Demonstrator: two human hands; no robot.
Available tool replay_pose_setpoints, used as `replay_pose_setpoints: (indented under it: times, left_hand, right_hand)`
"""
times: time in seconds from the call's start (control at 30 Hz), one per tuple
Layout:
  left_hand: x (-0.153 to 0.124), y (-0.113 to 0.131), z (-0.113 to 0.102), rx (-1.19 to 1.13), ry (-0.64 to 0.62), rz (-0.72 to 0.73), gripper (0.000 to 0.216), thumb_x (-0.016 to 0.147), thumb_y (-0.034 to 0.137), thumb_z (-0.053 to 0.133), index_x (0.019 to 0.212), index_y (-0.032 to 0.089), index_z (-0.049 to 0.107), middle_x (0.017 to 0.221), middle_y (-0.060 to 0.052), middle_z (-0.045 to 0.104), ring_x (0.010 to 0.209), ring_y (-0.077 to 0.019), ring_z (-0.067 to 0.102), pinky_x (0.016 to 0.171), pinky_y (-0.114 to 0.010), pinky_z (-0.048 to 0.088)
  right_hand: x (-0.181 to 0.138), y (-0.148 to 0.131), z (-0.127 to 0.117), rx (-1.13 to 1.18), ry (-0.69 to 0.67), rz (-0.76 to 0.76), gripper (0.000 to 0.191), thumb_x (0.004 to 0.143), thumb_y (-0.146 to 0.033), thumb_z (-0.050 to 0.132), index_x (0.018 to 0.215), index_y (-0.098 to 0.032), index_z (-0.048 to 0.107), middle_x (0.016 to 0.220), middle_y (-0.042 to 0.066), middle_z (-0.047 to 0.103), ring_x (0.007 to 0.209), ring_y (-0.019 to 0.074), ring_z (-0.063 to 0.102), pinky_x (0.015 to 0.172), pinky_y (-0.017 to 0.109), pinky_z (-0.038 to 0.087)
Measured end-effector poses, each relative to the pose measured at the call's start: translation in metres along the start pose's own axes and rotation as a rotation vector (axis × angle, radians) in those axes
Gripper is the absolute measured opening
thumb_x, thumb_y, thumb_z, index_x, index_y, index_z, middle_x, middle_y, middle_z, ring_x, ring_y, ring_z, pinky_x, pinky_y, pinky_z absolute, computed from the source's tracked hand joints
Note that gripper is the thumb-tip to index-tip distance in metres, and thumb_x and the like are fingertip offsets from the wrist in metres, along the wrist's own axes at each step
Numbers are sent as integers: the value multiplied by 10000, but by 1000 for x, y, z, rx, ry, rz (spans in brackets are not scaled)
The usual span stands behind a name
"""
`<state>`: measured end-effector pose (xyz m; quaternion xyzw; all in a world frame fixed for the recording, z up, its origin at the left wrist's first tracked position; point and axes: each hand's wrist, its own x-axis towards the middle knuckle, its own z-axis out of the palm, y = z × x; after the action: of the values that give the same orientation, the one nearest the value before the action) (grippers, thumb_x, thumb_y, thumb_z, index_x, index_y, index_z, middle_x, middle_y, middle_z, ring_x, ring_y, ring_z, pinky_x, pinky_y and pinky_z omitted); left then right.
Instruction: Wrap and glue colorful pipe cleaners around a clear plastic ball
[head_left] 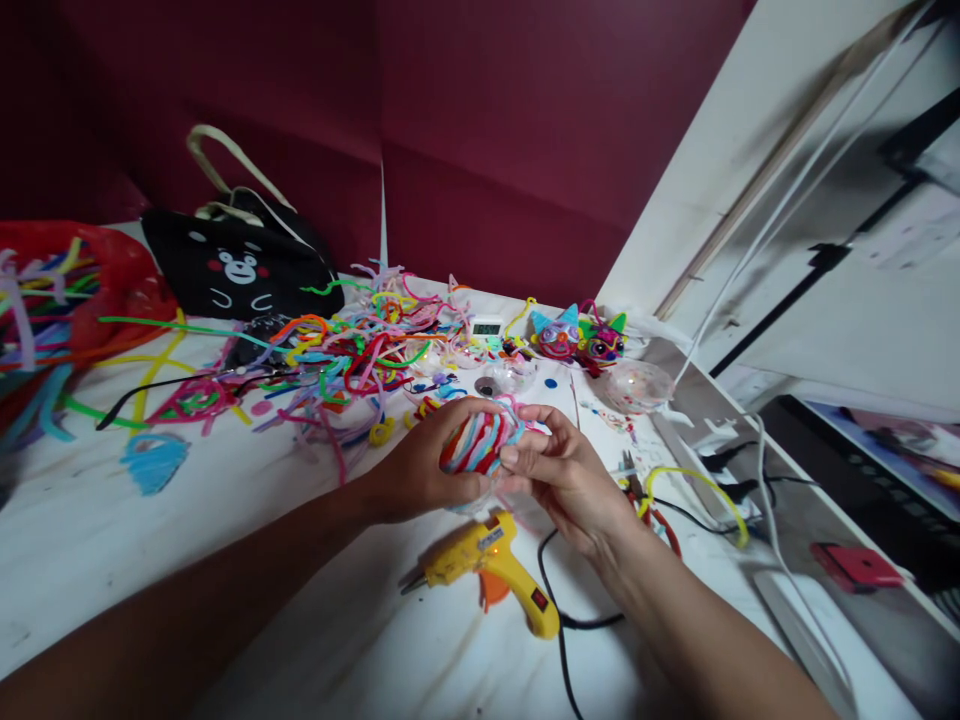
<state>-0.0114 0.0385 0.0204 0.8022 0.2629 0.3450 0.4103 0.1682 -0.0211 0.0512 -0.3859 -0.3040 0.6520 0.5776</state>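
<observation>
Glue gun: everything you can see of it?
The yellow glue gun looks plastic and lies on its side on the white table, dark nozzle toward picture left. It has an orange trigger, a label, a small orange light and a switch on its handle; a black cable passes the handle's end. Neither left hand nor right hand touches it.

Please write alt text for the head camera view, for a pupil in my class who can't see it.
The left hand and right hand hold a small striped craft piece over a white table. A yellow glue gun lies nearer the wearer; beyond the hands are tangled, colourful pipe cleaners and a black bag.
</observation>
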Motion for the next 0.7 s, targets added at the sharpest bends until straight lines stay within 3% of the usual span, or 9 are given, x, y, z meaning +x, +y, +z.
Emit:
replay_pose_setpoints:
  times: [0.13,0.3,0.47,0.7]
  left_hand:
    - [1,1,2,-32,-15,-4,733,722,394,729,1370,222,433,1326,-101,550,1156,-312,569,966,-410,484]
    - [3,3,2,6,-27,-26,607,744,371,703,1299,219,510,1219,-72,602,1053,-280,606,924,-397,497]
    - [2,1,3,32,8,38,594,709,322,715,1266,208,541,1202,-72,606,1035,-271,615,918,-383,488]
    - [2,5,5,154,67,164,605,665,240,722,1242,230,540,1265,-86,600,1169,-304,582,1011,-409,453]
  right_hand:
    - [-6,1,3,-17,0,-32,685,438,-150,971,948,-232,521,549,-85,681,451,122,648,484,212,565]
    - [-9,5,0,-26,-4,-32,692,453,-160,971,976,-237,524,600,-78,706,510,136,682,536,242,587]
    - [-10,8,-6,-51,-60,-18,561,584,-199,935,981,-233,540,658,-69,722,552,123,692,596,252,591]
    - [-13,2,-12,-199,-94,-30,499,647,-312,905,996,-230,558,664,-65,706,555,139,692,634,293,593]
